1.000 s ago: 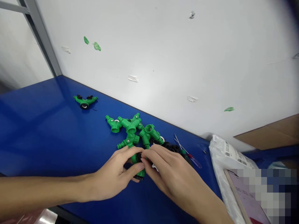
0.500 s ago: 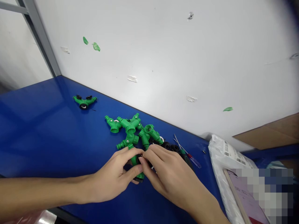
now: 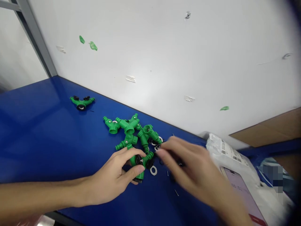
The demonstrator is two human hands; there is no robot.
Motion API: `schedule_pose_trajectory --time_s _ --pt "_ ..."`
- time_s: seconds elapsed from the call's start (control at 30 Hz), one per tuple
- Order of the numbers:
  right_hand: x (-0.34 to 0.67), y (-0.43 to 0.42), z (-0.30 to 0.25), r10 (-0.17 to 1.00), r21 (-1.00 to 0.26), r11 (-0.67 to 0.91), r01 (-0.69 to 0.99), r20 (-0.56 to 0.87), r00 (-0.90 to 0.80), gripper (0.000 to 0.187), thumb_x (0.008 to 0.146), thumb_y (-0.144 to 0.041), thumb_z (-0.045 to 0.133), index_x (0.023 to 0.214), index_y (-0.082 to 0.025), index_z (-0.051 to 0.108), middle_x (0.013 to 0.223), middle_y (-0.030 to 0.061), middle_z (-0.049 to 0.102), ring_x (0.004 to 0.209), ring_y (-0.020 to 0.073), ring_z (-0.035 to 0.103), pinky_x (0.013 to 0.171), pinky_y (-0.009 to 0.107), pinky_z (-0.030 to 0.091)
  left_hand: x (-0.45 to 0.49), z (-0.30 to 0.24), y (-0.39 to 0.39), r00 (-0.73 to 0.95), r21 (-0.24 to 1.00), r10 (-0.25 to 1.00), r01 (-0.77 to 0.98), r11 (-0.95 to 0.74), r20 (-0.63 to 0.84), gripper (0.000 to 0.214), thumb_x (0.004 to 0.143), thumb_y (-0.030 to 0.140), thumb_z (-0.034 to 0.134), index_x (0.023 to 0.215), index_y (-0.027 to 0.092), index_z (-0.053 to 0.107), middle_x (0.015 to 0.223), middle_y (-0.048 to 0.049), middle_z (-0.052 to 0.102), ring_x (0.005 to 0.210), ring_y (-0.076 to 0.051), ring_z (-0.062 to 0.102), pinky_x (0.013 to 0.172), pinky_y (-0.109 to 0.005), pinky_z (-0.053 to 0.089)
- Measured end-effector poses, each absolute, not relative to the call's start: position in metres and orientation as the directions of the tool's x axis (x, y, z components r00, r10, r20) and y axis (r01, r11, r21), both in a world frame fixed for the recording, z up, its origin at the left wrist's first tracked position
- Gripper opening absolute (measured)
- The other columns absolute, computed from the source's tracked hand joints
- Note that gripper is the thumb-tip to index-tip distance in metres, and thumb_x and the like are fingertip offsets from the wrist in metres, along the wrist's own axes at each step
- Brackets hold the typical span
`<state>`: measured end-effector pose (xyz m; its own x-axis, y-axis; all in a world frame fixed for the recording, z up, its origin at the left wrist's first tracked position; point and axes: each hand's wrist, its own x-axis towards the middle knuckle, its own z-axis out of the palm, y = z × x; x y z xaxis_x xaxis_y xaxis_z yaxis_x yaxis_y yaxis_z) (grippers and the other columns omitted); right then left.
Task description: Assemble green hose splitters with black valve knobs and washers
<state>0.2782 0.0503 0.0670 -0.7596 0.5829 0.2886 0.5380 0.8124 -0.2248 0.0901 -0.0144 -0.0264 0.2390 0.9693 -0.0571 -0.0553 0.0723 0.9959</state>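
My left hand [image 3: 115, 182] pinches a green Y-shaped hose connector [image 3: 140, 161] against the blue table [image 3: 47, 141], thumb below and fingers on top. My right hand [image 3: 190, 168] hovers just to the right of it, smeared by motion, fingers curled over small black parts that it mostly hides. A white washer [image 3: 153, 170] lies beside the held connector. A pile of several green connectors [image 3: 131, 131] sits just behind.
One finished green connector with black knobs [image 3: 81, 102] lies apart at the far left. A white plastic mailer bag [image 3: 225, 150] with a phone [image 3: 244, 197] on it lies at the right. The white wall runs along the table's back edge.
My right hand has let go of the held connector and swung right toward the black parts, now blurred. My left hand keeps its grip. The camera shifted slightly.
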Motion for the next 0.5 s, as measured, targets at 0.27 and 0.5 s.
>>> schedule_pose_trajectory --time_s 0.27,0.5 --pt "0.369 0.068 0.048 0.92 -0.2 0.382 0.902 -0.013 -0.393 0.029 0.096 -0.043 0.051 0.081 -0.022 0.063 0.062 -0.0008 0.063 0.051 0.0161 0.056 0.05 0.027 0.039 0.089 -0.034 -0.016 0.266 0.992 0.956 0.009 0.129 -0.126 0.038 0.091 0.048 0.059 0.124 0.029 0.058 0.105 -0.0014 0.053 0.071 -0.013 0.064 0.074 -0.037 0.067" --pt "0.391 0.076 0.015 0.979 -0.152 0.177 0.972 -0.071 -0.189 0.035 0.086 -0.048 0.06 0.062 -0.022 0.06 0.053 0.0001 0.06 0.05 0.0185 0.055 0.051 0.029 0.034 0.088 -0.033 -0.016 0.257 0.993 0.961 -0.013 0.114 -0.106 0.038 0.093 0.047 0.057 0.126 0.029 0.055 0.087 0.002 0.052 0.07 -0.014 0.064 0.073 -0.037 0.067"
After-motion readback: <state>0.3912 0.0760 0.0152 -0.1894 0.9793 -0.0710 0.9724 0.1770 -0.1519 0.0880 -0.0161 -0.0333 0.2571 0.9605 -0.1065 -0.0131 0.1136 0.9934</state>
